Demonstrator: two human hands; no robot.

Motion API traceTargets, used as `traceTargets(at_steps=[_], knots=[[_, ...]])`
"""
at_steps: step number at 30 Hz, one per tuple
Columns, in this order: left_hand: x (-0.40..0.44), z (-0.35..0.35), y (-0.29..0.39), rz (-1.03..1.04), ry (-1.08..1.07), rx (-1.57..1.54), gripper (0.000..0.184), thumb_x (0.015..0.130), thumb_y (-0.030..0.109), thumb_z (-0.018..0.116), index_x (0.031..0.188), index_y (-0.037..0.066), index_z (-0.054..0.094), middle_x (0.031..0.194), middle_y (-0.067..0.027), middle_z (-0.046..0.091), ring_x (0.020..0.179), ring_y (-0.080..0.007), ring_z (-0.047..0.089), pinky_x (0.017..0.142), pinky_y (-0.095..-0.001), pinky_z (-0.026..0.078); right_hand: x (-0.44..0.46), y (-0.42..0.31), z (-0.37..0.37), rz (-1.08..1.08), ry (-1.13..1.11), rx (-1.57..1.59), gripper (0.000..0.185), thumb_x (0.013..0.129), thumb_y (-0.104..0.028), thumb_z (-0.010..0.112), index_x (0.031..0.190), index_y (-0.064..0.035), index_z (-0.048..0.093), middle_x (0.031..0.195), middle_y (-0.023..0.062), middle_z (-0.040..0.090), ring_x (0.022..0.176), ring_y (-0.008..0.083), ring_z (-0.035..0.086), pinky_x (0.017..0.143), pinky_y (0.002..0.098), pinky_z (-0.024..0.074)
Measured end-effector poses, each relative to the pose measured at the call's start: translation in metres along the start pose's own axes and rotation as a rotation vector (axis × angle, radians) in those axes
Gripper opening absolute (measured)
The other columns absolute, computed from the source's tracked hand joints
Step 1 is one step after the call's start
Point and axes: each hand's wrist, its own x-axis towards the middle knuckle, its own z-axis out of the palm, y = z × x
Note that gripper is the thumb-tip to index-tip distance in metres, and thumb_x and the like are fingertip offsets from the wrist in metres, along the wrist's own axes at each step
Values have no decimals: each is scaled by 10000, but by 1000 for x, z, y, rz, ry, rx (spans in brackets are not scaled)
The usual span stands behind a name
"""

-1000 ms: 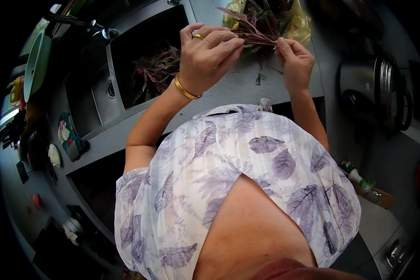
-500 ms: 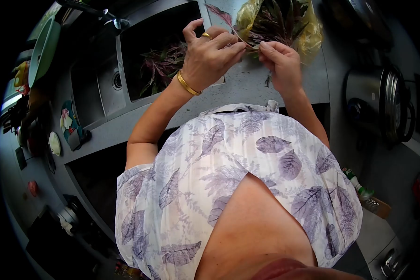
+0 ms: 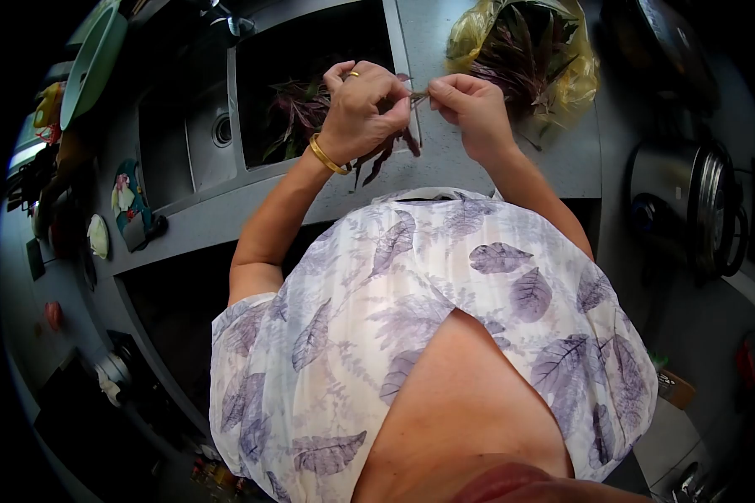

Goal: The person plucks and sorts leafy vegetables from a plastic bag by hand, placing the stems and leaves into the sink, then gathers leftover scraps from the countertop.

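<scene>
Well, you seem to be at the snapping step. Your left hand and right hand pinch a purple leafy stem over the table, by the right rim of the sink. Purple leaves lie in the sink, more in a yellow plastic bag near the table's right edge. The next move seems to need a tight pinch.

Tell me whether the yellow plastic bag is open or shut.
Open: the yellow plastic bag has its sides spread apart, with dark purple leaves showing between them.
</scene>
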Motion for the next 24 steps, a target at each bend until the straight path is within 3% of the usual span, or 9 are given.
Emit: traceTargets(at_steps=[5,7,9,11,13,15,18,21,24], knots=[[-12,3,-8,-213,120,151,62,734,133,644,746,86,605,749,-16,606,712,-174,568,857,-350,336,9,26,27,-50,96,-14,118,839,-109,647,781,-7,651,647,8,602,519,36,467,458,188,353],[-14,6,-16,-265,198,171,58,773,117,636,770,62,618,697,2,587,609,-129,538,698,-289,407,16,35,38,-127,135,10,104,841,-99,639,791,-7,647,645,3,599,516,38,470,449,192,354],[-27,6,-53,-509,270,55,86,823,107,627,787,29,622,667,34,554,565,-60,484,537,-214,388,17,34,39,-130,118,-14,117,849,-112,639,830,4,640,692,19,611,563,54,513,508,186,409],[-23,-11,-62,-625,360,-67,122,855,107,619,779,11,618,675,57,530,593,-21,457,510,-170,362,21,33,41,-201,106,-35,127,844,-105,633,820,20,636,675,21,609,561,59,539,495,200,427],[-20,-27,-81,-681,429,-56,186,764,252,649,777,67,665,792,-78,647,720,-213,601,717,-340,458,26,33,38,-210,-12,-244,155,845,-92,617,931,35,630,754,53,639,648,96,592,576,218,478],[-11,-39,-90,-565,442,369,186,769,264,635,809,88,677,914,-60,669,847,-207,593,846,-394,378,29,37,39,-160,-103,-51,185,836,-80,610,988,23,630,837,73,661,707,125,604,625,243,489],[-29,-37,-155,-369,411,767,224,782,258,610,936,127,707,979,-28,677,906,-224,602,836,-442,333,23,41,25,-504,-77,-461,272,831,-72,625,1085,20,597,941,97,663,801,147,633,708,242,516],[-27,-41,-140,-777,341,372,249,806,286,592,992,170,709,940,-48,689,853,-237,624,850,-438,330,6,35,-25,-732,91,-853,258,812,-57,635,1062,0,614,942,92,660,781,153,637,691,254,518],[-23,-35,-129,-825,394,400,267,818,344,588,984,175,711,846,-79,693,818,-235,644,908,-471,349,-17,24,-77,-749,441,-975,184,748,-57,650,923,-19,613,808,115,623,705,268,613,637,335,491]])
